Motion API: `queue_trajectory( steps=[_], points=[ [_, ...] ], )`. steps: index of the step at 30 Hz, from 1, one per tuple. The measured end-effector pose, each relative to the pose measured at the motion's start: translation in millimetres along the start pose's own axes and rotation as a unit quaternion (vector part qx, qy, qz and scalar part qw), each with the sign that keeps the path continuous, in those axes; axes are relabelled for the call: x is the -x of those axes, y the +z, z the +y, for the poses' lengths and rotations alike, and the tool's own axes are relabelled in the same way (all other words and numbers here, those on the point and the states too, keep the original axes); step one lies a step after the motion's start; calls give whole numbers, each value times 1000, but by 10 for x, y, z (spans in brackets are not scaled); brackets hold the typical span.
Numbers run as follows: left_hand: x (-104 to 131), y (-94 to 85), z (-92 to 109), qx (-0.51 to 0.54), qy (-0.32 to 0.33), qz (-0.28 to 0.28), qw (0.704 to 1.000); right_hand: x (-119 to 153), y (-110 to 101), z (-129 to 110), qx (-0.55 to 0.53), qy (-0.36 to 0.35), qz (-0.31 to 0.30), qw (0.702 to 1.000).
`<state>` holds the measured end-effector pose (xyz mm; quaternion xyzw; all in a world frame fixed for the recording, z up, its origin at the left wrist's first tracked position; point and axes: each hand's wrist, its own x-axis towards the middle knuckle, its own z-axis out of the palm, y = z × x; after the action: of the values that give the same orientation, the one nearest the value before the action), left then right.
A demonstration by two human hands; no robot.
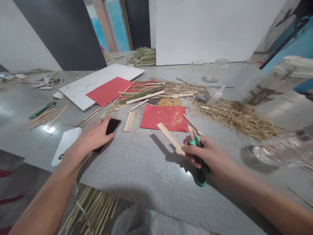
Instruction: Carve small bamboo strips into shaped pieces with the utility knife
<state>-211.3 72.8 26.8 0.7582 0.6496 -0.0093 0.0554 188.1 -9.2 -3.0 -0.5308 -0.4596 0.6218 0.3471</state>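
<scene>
My left hand (95, 135) grips a dark-screened smartphone (112, 126) by its edges, thumb on the near side; the phone lies on or just above the grey table. A cable runs from under that wrist. In my right hand (199, 150) are a green and black utility knife (201, 171), its blade end up, and a flat pale bamboo strip (170, 137) pinched between thumb and fingers, slanting up to the left. Beyond that strip lies a red sheet (151, 117) with curled shavings on it. Another short flat bamboo piece (129, 121) rests between the phone and the red sheet.
A white power bank (65, 145) lies by my left forearm. Behind are thin sticks (171, 85), a second red sheet (107, 91) and a white board (85, 80). Straw (234, 117), a clear plastic bottle (276, 151) and a large container (276, 81) stand at the right.
</scene>
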Motion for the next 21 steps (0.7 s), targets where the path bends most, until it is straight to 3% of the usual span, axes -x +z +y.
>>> queue_trajectory(
  steps=[3,5,6,8,10,12,17,21],
  points=[
    [50,-60,280,2,2,33,999,15,19,-18,-20,-6,7,1000],
    [99,-77,623,105,41,79,991,23,21,-27,-34,-16,16,999],
    [116,-71,824,191,53,71,978,25,17,-27,-40,-21,22,999],
    [115,-25,1232,384,91,-25,918,23,-1,-16,-46,-28,30,998],
    [53,58,1584,539,108,-112,828,17,-24,3,-43,-32,37,998],
    [-55,158,1837,609,132,-121,772,7,-44,22,-31,-31,39,998],
    [-258,392,2074,686,167,-99,701,-45,-59,64,-38,-7,55,998],
    [-221,505,2033,695,157,-163,683,-90,-56,98,-63,-4,71,995]
  ],
)
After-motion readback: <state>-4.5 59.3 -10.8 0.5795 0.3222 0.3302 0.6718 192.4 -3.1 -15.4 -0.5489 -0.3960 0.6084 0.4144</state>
